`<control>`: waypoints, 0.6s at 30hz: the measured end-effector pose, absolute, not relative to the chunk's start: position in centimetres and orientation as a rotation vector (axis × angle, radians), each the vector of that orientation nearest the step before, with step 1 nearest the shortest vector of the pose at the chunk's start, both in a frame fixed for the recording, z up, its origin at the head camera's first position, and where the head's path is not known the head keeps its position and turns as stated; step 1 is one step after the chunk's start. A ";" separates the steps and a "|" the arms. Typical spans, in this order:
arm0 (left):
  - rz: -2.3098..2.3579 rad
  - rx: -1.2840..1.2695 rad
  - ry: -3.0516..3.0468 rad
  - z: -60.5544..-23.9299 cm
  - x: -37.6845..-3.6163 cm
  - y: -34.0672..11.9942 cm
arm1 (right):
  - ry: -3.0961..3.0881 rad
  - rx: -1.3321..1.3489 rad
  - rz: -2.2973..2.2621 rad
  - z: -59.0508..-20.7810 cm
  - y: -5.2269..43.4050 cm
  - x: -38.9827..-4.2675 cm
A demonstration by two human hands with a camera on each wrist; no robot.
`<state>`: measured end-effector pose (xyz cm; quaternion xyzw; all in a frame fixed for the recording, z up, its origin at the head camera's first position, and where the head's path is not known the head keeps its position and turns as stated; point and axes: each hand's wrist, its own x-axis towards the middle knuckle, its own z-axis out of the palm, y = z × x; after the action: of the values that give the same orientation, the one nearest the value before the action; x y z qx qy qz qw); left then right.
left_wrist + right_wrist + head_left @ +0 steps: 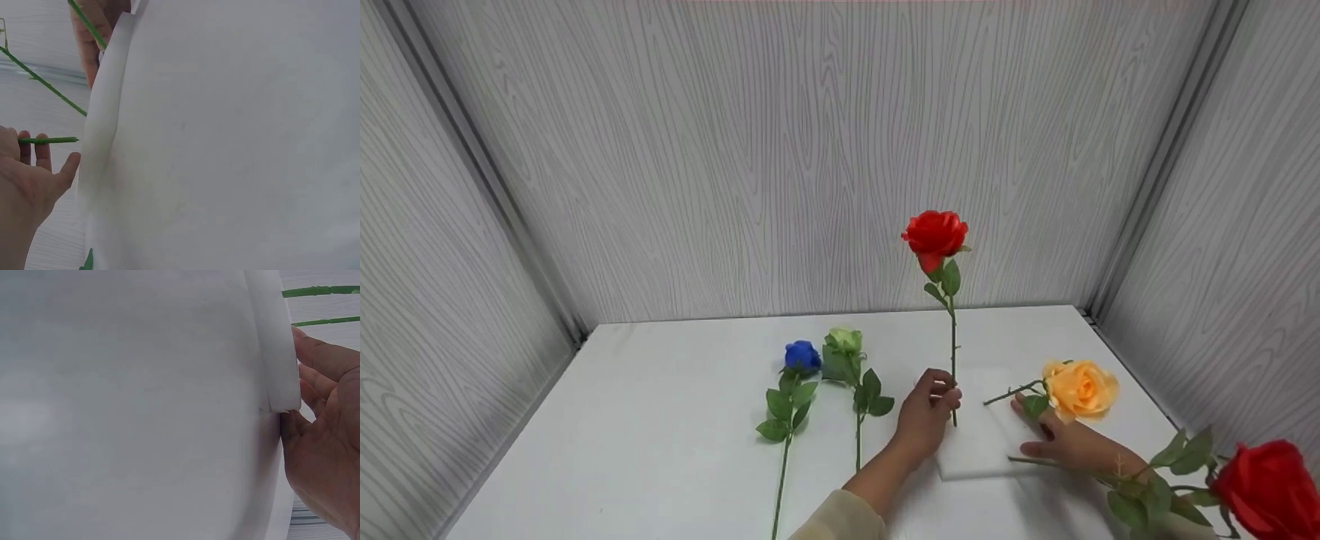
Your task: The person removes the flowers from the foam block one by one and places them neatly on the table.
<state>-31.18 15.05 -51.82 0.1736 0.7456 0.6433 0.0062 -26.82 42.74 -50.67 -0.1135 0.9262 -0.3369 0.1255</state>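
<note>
My left hand (934, 401) pinches the thin green stem (953, 352) of a red rose (935, 234) and holds it upright, its lower end at a white foam block (975, 450). In the left wrist view the stem (50, 140) sits between my fingertips beside the block's edge (104, 129). My right hand (1057, 442) lies flat with straight fingers against the block's right side. The right wrist view shows its palm (326, 450) touching the block's corner (278, 382). An orange rose (1080, 388) lies just behind that hand.
A blue rose (802, 356) and a pale green rose (846, 341) lie on the white table (660, 420) left of my hands. A second red rose (1267, 487) lies at the lower right by my forearm. Grey wood-grain walls enclose the table on three sides.
</note>
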 end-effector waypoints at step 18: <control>2.146 0.466 2.077 -49.7 -30.3 11.4 | 2.640 -0.396 -1.022 -50.9 43.0 -27.2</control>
<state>-30.34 11.38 -49.69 0.1539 0.6859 0.7087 0.0594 -27.19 43.03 -50.91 -0.1371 0.9143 -0.3541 0.1412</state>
